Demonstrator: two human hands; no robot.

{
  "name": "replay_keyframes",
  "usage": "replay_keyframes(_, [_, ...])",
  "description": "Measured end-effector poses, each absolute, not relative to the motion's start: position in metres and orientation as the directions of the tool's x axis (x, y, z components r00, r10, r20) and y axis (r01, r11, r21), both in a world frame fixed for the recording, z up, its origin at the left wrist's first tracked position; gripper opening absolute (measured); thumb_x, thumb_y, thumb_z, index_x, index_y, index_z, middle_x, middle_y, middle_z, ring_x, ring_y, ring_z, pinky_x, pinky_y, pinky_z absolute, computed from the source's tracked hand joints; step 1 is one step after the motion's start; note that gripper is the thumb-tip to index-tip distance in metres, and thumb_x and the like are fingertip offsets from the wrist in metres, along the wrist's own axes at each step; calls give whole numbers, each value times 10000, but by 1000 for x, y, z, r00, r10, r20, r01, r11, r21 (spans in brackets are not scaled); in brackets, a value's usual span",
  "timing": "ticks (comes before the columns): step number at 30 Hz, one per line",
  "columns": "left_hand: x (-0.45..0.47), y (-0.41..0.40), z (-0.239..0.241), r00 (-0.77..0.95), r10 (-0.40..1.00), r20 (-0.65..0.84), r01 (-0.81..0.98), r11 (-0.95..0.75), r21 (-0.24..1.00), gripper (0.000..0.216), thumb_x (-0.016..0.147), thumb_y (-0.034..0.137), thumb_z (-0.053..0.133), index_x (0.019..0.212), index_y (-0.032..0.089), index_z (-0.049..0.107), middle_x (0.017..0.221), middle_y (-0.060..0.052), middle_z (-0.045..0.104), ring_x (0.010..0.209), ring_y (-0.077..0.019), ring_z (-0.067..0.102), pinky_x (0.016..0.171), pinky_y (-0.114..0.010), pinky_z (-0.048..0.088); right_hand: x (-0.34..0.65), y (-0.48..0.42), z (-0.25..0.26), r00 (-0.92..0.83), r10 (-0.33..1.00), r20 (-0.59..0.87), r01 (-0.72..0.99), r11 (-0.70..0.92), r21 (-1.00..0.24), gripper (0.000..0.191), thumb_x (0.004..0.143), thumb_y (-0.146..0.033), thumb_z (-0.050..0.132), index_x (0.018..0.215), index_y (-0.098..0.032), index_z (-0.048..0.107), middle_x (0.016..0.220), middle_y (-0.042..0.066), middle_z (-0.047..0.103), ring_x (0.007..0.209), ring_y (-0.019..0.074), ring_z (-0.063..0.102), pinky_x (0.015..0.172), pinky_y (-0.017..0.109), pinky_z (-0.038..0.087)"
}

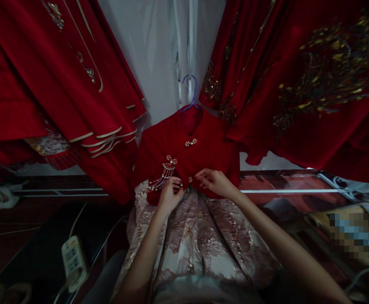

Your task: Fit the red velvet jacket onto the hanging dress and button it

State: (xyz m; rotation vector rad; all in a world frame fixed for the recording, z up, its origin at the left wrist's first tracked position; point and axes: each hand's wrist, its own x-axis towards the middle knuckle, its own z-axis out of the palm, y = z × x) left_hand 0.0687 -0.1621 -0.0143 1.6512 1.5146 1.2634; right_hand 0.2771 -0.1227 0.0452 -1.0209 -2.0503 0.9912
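Note:
A short red jacket [210,147] hangs on a purple hanger [191,95] in front of me, over a pale brocade skirt [200,240]. It has a pearl clasp [191,142] near the collar and a beaded tassel ornament [165,171] on the left front. My left hand [171,193] pinches the jacket's lower front edge beside a small button. My right hand [212,181] pinches the same edge from the other side, fingers closed on the fabric. Both hands meet at the hem's centre.
Red embroidered garments hang at left [61,84] and at right [314,84]. A white wall panel [159,55] stands behind. A white power strip [73,261] with a cord lies at lower left. A blurred patch sits at lower right.

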Motion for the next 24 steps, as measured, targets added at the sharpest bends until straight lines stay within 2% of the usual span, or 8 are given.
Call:
replay_keyframes(4, [80, -163, -25, -97, 934, 344, 570, -231, 788, 189, 737, 163, 566, 919, 191, 526, 760, 5, 563, 652, -110, 559, 589, -218, 445, 272, -122, 36, -481, 852, 207, 543, 475, -692, 232, 865, -191, 509, 1066, -183, 623, 952, 52, 710, 777, 139, 675, 703, 242, 502])
replay_keyframes(7, [81, -159, -28, -118, 913, 391, 625, -238, 744, 123, 755, 174, 552, 876, 193, 538, 747, 5, 563, 637, -109, 548, 591, -218, 433, 261, -121, 24, -453, 872, 184, 638, 462, -617, 268, 832, -207, 561, 1098, -197, 601, 783, 14, 688, 710, 133, 648, 636, 214, 449])
replay_keyframes(9, [81, -159, -29, -131, 905, 406, 640, -236, 731, 117, 768, 185, 547, 884, 193, 546, 761, 2, 584, 622, -105, 550, 587, -218, 430, 257, -120, 15, -439, 875, 203, 668, 469, -577, 253, 797, -253, 619, 1045, -204, 602, 727, -1, 646, 677, 129, 617, 606, 207, 418])
replay_keyframes(12, [82, -162, -30, -156, 896, 417, 646, -227, 729, 109, 783, 204, 549, 889, 195, 576, 790, -1, 636, 600, -95, 563, 599, -220, 434, 256, -118, 7, -419, 868, 268, 660, 493, -567, 204, 739, -310, 681, 883, -194, 597, 766, 10, 616, 688, 122, 582, 605, 204, 407])
replay_keyframes(15, [83, -164, -30, -207, 889, 410, 594, -218, 774, 121, 772, 213, 567, 880, 194, 616, 761, 2, 660, 592, -95, 578, 613, -222, 451, 259, -117, 5, -405, 863, 303, 620, 503, -602, 169, 705, -287, 690, 779, -190, 573, 790, 10, 615, 689, 116, 573, 601, 203, 416])
replay_keyframes(17, [83, -163, -29, -246, 898, 364, 482, -213, 850, 139, 746, 207, 588, 874, 181, 636, 742, -6, 669, 621, -105, 603, 622, -223, 474, 259, -117, 6, -416, 860, 297, 553, 498, -667, 145, 704, -257, 675, 756, -189, 557, 766, -2, 620, 675, 112, 582, 605, 202, 436])
replay_keyframes(21, [82, -159, -30, -282, 934, 217, 163, -177, 971, 149, 689, 218, 638, 819, 148, 649, 761, -41, 698, 706, -136, 657, 684, -250, 521, 255, -117, 6, -466, 845, 261, 308, 432, -848, 200, 711, -283, 686, 752, -184, 517, 734, -7, 635, 666, 114, 618, 617, 211, 491])
replay_keyframes(24, [81, -159, -29, -289, 944, 157, 45, -150, 988, 172, 651, 227, 665, 798, 138, 659, 759, -46, 707, 711, -141, 665, 726, -270, 532, 251, -117, 6, -472, 846, 246, 166, 359, -918, 291, 699, -353, 724, 819, -180, 524, 742, 5, 657, 692, 126, 647, 657, 235, 528])
